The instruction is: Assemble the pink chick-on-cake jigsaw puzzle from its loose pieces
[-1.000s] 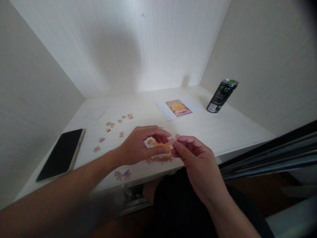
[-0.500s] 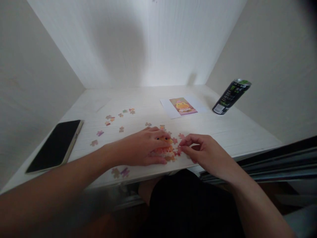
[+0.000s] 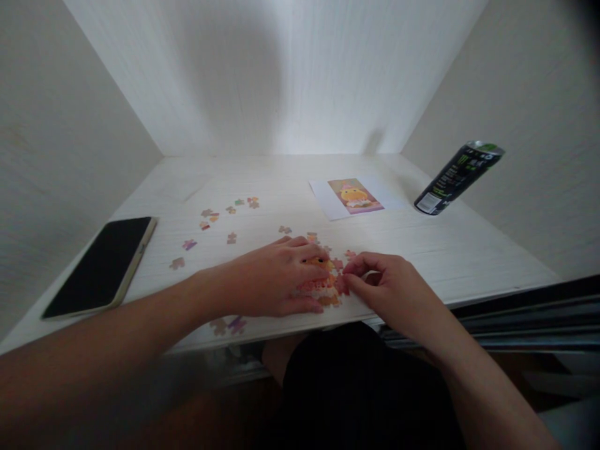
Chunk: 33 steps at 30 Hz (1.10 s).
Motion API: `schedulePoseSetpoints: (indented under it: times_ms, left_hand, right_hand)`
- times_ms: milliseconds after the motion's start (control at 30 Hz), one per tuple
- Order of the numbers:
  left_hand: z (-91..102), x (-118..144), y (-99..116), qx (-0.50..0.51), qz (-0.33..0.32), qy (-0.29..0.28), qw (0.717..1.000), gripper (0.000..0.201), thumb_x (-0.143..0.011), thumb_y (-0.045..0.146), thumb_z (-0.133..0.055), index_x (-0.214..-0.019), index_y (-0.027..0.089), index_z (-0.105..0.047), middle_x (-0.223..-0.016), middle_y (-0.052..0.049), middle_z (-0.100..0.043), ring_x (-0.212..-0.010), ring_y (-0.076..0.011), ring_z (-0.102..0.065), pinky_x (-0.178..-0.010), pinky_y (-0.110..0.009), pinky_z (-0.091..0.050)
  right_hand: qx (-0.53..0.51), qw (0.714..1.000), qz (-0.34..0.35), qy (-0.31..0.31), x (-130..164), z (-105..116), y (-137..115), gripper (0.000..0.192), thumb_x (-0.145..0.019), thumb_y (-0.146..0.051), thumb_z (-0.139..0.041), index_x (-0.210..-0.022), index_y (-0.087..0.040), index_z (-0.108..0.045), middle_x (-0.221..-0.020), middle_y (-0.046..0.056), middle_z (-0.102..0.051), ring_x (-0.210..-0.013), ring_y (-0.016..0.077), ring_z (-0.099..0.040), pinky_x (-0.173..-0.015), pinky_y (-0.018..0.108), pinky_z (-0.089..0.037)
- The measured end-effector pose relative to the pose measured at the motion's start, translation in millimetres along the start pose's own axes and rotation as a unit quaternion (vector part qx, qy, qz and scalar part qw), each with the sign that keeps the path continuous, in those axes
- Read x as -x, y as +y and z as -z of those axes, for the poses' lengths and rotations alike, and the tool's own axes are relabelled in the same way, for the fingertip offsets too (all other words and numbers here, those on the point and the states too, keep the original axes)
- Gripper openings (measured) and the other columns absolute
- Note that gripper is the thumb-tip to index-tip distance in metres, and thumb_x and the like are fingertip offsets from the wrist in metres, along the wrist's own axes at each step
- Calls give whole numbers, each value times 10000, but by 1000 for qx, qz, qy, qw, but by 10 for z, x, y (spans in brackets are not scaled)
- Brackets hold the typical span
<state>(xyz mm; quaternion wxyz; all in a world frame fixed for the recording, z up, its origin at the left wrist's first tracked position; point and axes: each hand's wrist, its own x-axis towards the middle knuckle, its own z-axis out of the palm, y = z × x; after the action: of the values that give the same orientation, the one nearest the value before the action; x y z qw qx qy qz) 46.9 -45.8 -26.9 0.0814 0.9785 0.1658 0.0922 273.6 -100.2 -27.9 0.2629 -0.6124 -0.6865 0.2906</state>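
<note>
At desk's near edge | left hand (image 3: 269,281) now flat, fingers together, pinning joined puzzle patch (image 3: 323,284) | right hand (image 3: 391,294) lowered, fingertips pinching piece (image 3: 340,284) at patch edge | fitting underway.

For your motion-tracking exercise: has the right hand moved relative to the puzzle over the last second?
Yes. The right hand came down from above the puzzle to the table, fingertips now at the puzzle's right edge.

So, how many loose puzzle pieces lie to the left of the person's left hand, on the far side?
8: five in a far cluster, one alone, two nearer the phone. More may be hidden under the left hand.
</note>
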Motion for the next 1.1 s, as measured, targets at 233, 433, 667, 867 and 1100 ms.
schedulePoseSetpoints:
  times_ms: [233, 433, 667, 867, 1100]
  left_hand:
    - [2, 3, -4, 2, 2, 0, 1000, 421, -958, 518, -526, -1251, 230, -617, -1350, -120, -568, -1245, -291, -547, -1103, -493, -418]
    - [3, -5, 12, -7, -2, 3, 1000, 421, -955, 514, -538, -1244, 218, -615, -1334, -129, -576, -1228, -287, -558, -1081, -476, -419]
    - [143, 12, -116, -35, 77, 28, 996, 365, -1014, 455, -413, -1190, 208, -617, -1166, -87, -647, -1070, -233, -603, -996, -434, -400]
    - [273, 146, -517, -111, 182, 48, 976, 276, -967, 243, -409, -1024, 194, -674, -1000, -70, -670, -934, -214, -603, -883, -398, -399]
    - [263, 240, -693, -107, 197, 30, 974, 320, -919, 154, -396, -1018, 166, -699, -1042, -93, -696, -962, -211, -629, -897, -384, -442]
  right_hand:
    - [62, 998, -7, 5, 7, -25, -32, 139, -832, -202, -645, -719, -218, -723, -678, 0, -716, -618, 164, -632, -604, 285, -425]
    - [22, 1000, 10, 20, 59, -8, 39, 136, -846, -247, -645, -873, -218, -775, -731, 18, -735, -600, 168, -630, -595, 291, -460]
    - [31, 986, 17, 164, 76, 40, 217, 198, -893, -296, -600, -981, -204, -752, -919, 76, -751, -708, 196, -662, -647, 321, -507]
    - [96, 983, 48, 151, 1, -9, 273, 323, -888, -273, -584, -1162, -179, -725, -984, 96, -746, -849, 236, -670, -784, 374, -521]
    - [126, 983, 69, 114, -117, -44, 241, 303, -898, -228, -559, -1130, -170, -745, -926, 89, -747, -825, 222, -654, -817, 376, -509]
